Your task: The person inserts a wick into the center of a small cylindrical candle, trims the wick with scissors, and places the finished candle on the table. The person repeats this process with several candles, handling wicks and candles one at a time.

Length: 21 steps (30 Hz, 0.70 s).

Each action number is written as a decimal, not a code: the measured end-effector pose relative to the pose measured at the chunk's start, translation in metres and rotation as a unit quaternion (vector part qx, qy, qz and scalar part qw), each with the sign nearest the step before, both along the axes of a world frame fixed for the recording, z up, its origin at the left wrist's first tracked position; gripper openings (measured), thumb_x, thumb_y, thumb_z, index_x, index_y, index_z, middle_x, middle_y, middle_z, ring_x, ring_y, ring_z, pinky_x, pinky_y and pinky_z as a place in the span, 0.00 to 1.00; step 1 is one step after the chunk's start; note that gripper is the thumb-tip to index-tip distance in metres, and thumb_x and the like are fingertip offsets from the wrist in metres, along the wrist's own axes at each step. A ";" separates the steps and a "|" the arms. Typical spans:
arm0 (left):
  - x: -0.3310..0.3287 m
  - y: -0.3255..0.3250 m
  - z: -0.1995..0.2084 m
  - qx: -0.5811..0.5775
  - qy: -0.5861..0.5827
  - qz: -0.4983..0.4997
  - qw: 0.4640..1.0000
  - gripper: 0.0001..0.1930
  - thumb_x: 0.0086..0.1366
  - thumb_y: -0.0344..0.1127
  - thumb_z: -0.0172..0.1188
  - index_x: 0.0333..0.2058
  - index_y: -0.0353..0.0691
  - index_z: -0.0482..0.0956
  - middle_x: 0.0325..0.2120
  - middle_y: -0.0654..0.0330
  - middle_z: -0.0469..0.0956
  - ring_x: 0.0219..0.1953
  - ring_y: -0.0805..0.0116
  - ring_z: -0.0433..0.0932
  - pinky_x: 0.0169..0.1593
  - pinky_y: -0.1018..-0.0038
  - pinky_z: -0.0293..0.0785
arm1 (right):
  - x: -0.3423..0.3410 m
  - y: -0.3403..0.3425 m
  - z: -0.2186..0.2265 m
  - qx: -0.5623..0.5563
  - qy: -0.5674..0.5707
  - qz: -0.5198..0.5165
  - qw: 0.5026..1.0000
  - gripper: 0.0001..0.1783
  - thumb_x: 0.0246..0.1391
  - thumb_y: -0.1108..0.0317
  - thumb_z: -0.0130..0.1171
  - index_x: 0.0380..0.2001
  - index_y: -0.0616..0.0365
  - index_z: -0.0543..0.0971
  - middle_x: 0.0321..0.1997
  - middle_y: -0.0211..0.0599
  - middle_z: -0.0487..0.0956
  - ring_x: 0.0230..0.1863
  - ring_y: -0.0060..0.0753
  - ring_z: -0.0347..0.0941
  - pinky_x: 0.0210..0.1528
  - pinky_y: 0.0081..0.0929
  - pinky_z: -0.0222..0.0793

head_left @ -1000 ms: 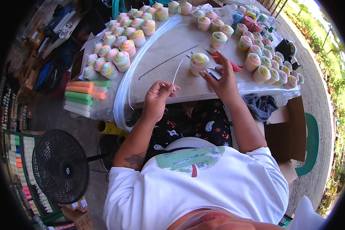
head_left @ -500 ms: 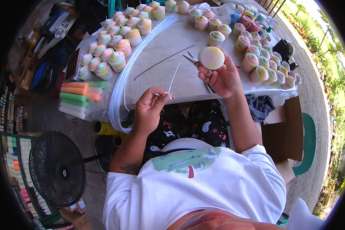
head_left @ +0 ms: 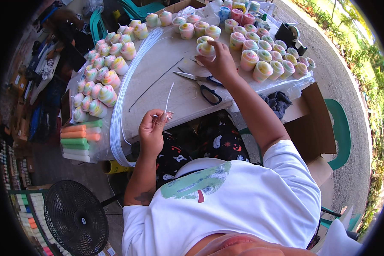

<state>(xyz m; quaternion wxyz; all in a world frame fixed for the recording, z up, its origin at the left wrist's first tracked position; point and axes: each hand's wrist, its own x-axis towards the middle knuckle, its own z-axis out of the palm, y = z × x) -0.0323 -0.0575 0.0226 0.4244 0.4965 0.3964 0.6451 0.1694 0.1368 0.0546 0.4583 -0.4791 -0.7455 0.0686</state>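
Note:
My left hand (head_left: 152, 130) is closed in a pinch around a short white wick (head_left: 170, 96), which points up and away over the table's near edge. Farther off, my right hand (head_left: 222, 64) has thumb and fingers around a pastel swirled candle (head_left: 206, 50), now upright beside another candle just behind it. Whether its base rests on the table is hidden. Dark-handled scissors (head_left: 197, 80) lie slightly spread on the table, below my right hand. A thin dark metal rod (head_left: 155, 84) lies to their left.
Wicked candles (head_left: 108, 94) crowd the table's left; more swirled candles (head_left: 263, 71) stand at right. Between them curves a bundle of long white wicks (head_left: 123, 96). Coloured sticks (head_left: 74, 141) lie at the left corner. A cardboard box (head_left: 307, 121) and black fan (head_left: 76, 217) flank me.
My right hand has moved away from me to the candles at the back, turning its candle from base-showing to upright. The scissors are now uncovered. My left hand still pinches the wick.

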 end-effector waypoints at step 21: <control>0.024 0.045 -0.020 -0.014 0.090 -0.023 0.996 0.03 0.65 0.27 0.54 0.36 0.36 0.71 0.33 0.60 0.76 0.38 0.75 0.74 0.47 0.78 0.68 | 0.037 0.021 0.037 -0.089 0.003 -0.053 0.995 0.27 0.42 0.62 0.66 0.40 0.63 0.65 0.41 0.59 0.73 0.43 0.58 0.72 0.44 0.42 0.69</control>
